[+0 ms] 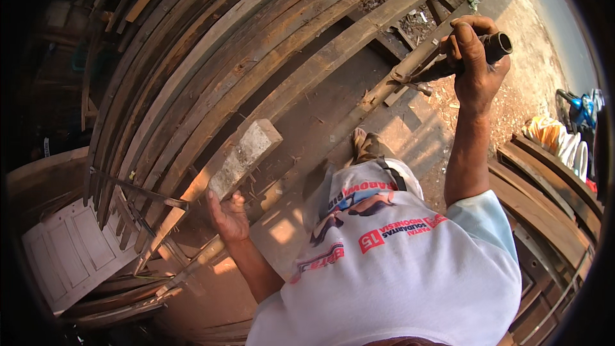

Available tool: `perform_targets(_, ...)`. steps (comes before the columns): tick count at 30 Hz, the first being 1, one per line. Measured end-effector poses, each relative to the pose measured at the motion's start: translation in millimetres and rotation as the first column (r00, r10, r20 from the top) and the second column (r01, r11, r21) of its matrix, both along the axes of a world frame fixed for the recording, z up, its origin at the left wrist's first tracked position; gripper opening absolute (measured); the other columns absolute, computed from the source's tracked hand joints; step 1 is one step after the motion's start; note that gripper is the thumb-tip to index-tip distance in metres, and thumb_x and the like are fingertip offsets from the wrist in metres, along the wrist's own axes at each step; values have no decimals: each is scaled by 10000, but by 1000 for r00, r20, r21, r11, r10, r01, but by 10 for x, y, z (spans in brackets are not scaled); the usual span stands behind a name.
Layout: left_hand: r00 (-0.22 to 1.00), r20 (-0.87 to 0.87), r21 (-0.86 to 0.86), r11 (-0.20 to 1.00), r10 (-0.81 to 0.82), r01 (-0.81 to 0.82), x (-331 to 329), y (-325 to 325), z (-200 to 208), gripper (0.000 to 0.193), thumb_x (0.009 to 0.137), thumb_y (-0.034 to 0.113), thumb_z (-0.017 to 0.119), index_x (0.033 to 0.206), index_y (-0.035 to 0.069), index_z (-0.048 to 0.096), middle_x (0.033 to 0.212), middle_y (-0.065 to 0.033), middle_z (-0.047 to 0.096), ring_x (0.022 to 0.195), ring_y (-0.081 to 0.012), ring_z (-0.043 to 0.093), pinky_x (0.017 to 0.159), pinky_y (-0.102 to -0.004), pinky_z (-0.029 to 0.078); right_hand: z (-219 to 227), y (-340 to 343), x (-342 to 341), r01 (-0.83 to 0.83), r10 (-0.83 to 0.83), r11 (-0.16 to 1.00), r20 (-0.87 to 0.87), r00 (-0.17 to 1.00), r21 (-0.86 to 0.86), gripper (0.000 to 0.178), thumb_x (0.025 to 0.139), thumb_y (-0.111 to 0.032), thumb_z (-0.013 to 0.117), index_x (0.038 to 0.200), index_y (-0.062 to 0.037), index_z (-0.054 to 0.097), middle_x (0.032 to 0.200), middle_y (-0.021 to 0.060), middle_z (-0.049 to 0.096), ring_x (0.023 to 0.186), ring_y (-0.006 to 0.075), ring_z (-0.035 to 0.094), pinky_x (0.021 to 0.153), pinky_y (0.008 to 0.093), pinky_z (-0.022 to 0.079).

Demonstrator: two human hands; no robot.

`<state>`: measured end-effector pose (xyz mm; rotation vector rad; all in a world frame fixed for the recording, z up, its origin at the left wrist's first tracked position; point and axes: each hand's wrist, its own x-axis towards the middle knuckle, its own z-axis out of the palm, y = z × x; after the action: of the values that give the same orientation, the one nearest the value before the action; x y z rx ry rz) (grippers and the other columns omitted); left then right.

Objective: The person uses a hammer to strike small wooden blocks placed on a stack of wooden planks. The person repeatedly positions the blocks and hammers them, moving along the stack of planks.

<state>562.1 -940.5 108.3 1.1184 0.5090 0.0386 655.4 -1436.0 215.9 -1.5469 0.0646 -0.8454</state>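
My left hand (227, 214) is closed around the lower end of a pale, short wooden block (246, 154), holding it up over a long brown plank (192, 186). Raised at the upper right, my right hand (475, 64) grips a dark hollow metal tube (498, 45). The tube joins a long rusty bar (384, 86) that runs down to the left across the planks. My white printed shirt (397, 263) fills the lower middle, and one of my feet (365, 144) shows just above it.
Many long weathered planks (211, 51) lie side by side across the upper left. A white panelled door (70, 253) lies at the lower left. Sawdust covers the ground (512, 112) at the right, near a blue tool (580, 112), light cloth (544, 131) and more stacked boards (551, 198).
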Motion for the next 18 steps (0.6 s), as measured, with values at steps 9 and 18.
perform_targets(9,937,12,-198,917,-350,346,-586,-2196,-412,356,1092,246,524,1405,93,451,1304,-159,635,992,-255,713,861,-384,630,134,-151,222,-310,307,950,-85,948,-23,252,935,-244,845,939,-32,708,695,-25,623,585,46,540,525,207,416)
perform_targets(18,928,82,-400,841,-365,366,-707,-3122,-907,460,1060,123,576,1422,74,297,1378,-187,559,1128,-291,697,1018,-423,602,-20,-542,133,-299,291,950,88,953,92,214,1027,-194,716,985,4,644,705,25,569,557,104,506,545,277,448)
